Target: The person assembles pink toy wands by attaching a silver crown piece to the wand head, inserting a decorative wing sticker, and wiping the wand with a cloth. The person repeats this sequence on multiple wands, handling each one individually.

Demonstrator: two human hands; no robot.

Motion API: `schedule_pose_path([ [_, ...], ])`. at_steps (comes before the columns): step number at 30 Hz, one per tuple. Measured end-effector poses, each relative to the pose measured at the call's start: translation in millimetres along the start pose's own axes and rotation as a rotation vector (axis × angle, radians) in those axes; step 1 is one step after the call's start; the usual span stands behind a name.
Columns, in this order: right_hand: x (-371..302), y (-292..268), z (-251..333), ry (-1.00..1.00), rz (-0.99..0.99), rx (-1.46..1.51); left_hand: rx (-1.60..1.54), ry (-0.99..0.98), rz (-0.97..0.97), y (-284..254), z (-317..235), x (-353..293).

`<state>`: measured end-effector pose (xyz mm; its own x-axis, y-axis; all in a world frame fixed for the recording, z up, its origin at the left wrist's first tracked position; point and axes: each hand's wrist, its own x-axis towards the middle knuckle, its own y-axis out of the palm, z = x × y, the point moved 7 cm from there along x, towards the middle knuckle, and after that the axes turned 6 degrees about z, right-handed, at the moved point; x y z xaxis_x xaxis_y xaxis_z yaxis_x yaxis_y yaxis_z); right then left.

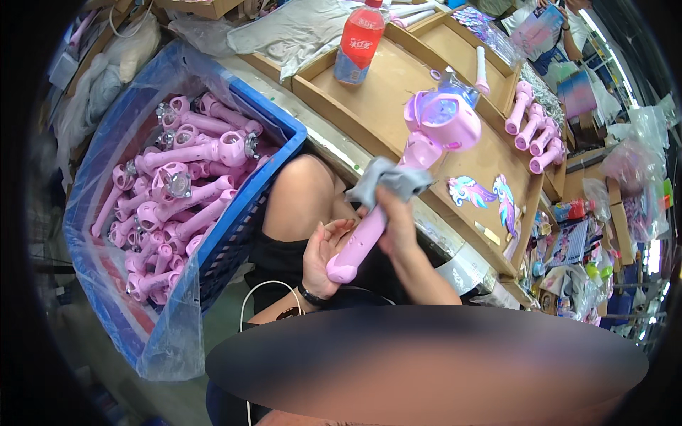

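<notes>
A pink toy wand (359,245) slants over my lap, its wide head with a clear bluish centre up and to the right. My left hand (321,257), palm up with curled fingers, cradles the lower end of the handle. Higher up, my right hand (399,221) is closed round the handle and a crumpled grey cloth (387,180). The cloth wraps the handle just below the head. Part of the right fingers is hidden by the cloth and wand. Beyond the wand head, two purple-and-blue wing-shaped pieces (472,192) lie in a shallow cardboard tray (398,106).
At my left stands a blue plastic-lined crate (284,135) heaped with pink wand parts (186,153). A red-capped drink bottle (360,44) stands in the tray. Several pink handles (529,128) lie at its right side, and a small blade (487,232) near its front edge. Another person (568,35) is far right.
</notes>
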<state>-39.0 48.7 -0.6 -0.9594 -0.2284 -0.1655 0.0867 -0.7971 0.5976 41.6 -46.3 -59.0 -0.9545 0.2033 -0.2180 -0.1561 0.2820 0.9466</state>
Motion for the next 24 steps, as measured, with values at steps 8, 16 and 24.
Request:
schedule_pose_path([
  [8, -40, -10, -48, 0.09, 0.078, -0.418, 0.375, 0.088, -0.054, 8, -7, 14],
  [16, -49, 1, -13, -0.078, 0.195, -1.279, 1.102, 0.525, 0.097, 56, -97, 38],
  [24, -54, 8, -23, -0.218, 0.163, -1.558, 0.723, 0.397, 0.032, 52, -101, 34],
])
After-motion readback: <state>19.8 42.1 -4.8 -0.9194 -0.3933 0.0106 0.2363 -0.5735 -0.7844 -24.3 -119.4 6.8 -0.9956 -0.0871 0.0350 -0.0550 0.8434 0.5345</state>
